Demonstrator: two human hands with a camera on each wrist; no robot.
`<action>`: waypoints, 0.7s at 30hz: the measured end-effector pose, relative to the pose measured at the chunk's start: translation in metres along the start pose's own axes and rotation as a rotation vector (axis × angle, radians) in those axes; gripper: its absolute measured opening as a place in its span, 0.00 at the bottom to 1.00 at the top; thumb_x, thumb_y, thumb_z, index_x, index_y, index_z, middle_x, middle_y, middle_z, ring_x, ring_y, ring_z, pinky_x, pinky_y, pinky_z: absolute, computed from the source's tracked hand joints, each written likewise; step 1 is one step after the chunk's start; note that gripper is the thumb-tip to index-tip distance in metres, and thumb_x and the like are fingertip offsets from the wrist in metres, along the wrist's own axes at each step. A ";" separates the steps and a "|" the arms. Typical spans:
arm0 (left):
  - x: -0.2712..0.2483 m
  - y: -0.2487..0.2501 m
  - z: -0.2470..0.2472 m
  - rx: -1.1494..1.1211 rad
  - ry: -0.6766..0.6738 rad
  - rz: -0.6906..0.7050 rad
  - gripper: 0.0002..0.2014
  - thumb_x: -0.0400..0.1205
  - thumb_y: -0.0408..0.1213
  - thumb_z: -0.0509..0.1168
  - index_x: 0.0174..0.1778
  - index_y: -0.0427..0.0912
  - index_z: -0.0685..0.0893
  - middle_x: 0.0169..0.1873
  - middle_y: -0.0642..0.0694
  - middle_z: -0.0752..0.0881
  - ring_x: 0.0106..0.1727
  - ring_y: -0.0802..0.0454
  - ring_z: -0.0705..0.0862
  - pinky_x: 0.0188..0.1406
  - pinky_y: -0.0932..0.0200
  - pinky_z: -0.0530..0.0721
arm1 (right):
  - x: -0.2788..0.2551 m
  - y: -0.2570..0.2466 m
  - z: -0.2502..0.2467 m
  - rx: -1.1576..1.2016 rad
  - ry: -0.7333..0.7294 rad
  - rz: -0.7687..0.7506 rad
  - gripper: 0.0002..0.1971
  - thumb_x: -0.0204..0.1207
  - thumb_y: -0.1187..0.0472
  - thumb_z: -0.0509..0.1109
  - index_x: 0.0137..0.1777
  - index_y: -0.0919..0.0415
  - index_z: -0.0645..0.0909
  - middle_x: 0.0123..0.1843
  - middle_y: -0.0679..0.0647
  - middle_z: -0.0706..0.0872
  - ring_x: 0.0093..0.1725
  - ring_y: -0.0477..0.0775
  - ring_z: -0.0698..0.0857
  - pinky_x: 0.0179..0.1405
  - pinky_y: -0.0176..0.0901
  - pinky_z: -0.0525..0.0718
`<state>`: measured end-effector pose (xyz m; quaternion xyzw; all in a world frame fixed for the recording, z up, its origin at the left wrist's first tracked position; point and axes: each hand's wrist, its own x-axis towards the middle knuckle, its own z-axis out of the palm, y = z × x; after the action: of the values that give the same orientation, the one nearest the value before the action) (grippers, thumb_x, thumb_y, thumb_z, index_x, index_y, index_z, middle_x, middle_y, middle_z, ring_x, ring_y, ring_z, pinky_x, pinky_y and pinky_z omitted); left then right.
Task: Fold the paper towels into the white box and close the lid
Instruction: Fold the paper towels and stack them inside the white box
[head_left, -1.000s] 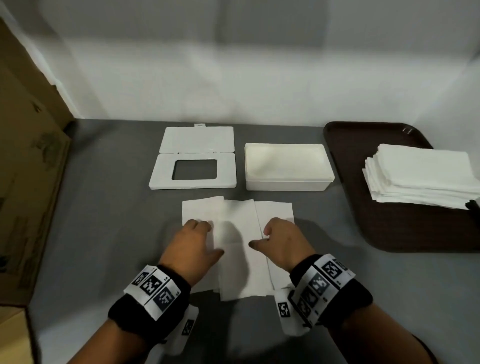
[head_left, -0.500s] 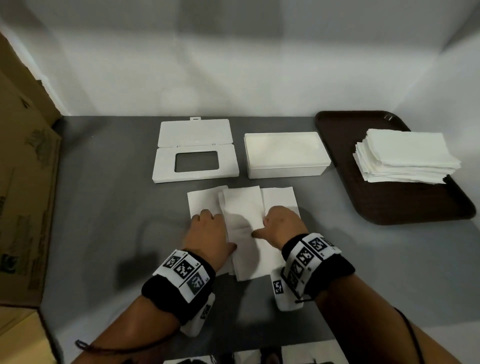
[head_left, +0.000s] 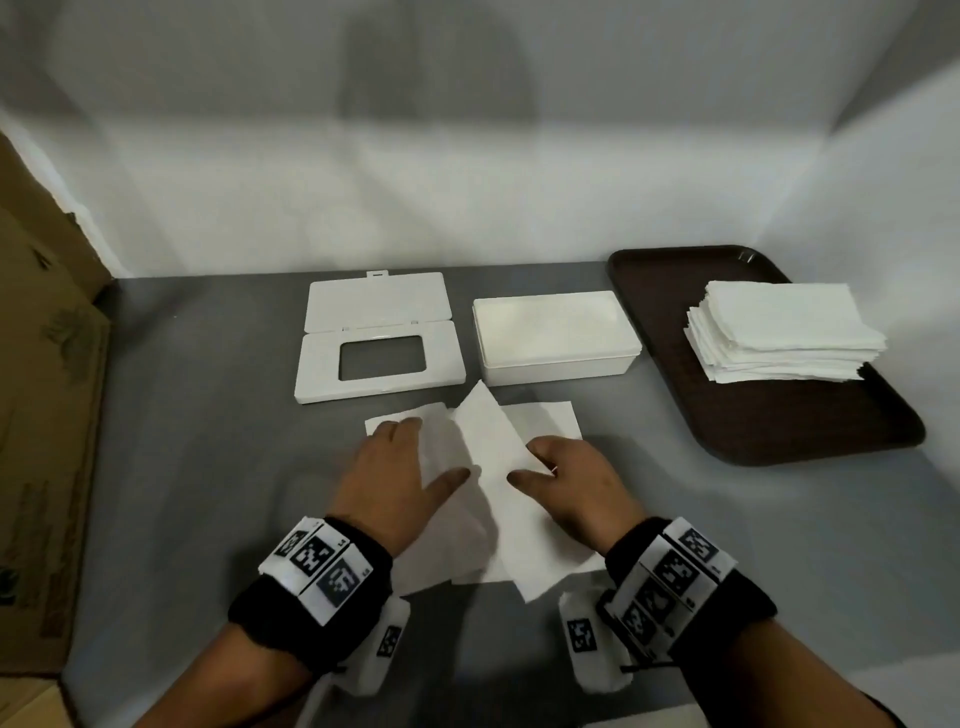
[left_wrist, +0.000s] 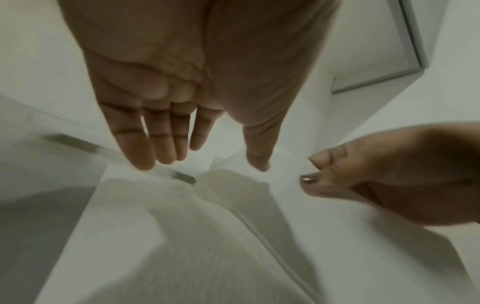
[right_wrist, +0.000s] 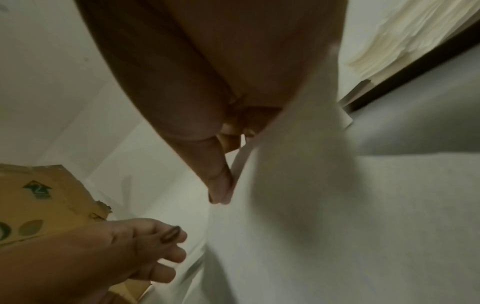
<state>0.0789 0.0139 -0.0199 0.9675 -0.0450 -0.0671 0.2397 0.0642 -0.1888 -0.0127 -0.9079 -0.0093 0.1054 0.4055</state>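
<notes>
Several overlapping paper towels (head_left: 498, 467) are being spread on the grey counter (head_left: 208, 467), directly in front of the white box (head_left: 555, 338) and the lid (head_left: 376, 343). The left hand (head_left: 395, 478) is being laid flat on the left part of the towels, its fingers (left_wrist: 145, 135) being kept straight and slightly spread, as is shown in the left wrist view, with the thumb being pointed toward the middle sheet. The right hand (head_left: 566, 478) is being placed on the right part of the towels; its fingers are being curled over the edge of the middle sheet, and in the right wrist view that edge is being pinched between the thumb (right_wrist: 215, 176) and the fingers, so the sheet is being lifted and tilted with one corner raised toward the box. The box is being left open on the counter beyond the towels, just right of the lid, which is being left lying flat and hinged open. A stack of towels (head_left: 784, 332) is being carried by the brown tray (head_left: 675, 405) at the right, well apart from both hands. A cardboard box (head_left: 47, 415) is being seen at the left edge.
</notes>
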 end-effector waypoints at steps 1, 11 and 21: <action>0.002 0.001 -0.005 -0.065 0.026 0.031 0.41 0.72 0.64 0.67 0.76 0.43 0.66 0.71 0.45 0.74 0.70 0.47 0.74 0.69 0.53 0.71 | -0.004 0.000 -0.007 0.008 -0.029 -0.038 0.18 0.77 0.58 0.70 0.27 0.53 0.70 0.25 0.41 0.76 0.27 0.38 0.74 0.28 0.30 0.66; 0.042 0.043 0.000 -0.542 -0.352 0.016 0.44 0.63 0.61 0.77 0.74 0.53 0.69 0.57 0.58 0.85 0.58 0.67 0.83 0.61 0.65 0.80 | 0.002 0.020 -0.073 -0.086 -0.191 -0.284 0.12 0.79 0.48 0.68 0.55 0.52 0.85 0.53 0.45 0.87 0.54 0.43 0.84 0.58 0.46 0.82; 0.074 0.090 0.007 -0.976 -0.295 0.021 0.07 0.80 0.33 0.68 0.53 0.43 0.86 0.49 0.44 0.92 0.49 0.47 0.90 0.45 0.59 0.87 | 0.039 0.052 -0.132 -0.035 -0.283 -0.243 0.06 0.79 0.54 0.71 0.41 0.43 0.81 0.41 0.41 0.84 0.43 0.37 0.84 0.40 0.25 0.76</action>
<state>0.1463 -0.0772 0.0078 0.7224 -0.0515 -0.2139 0.6556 0.1250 -0.3166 0.0270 -0.8831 -0.1776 0.1824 0.3941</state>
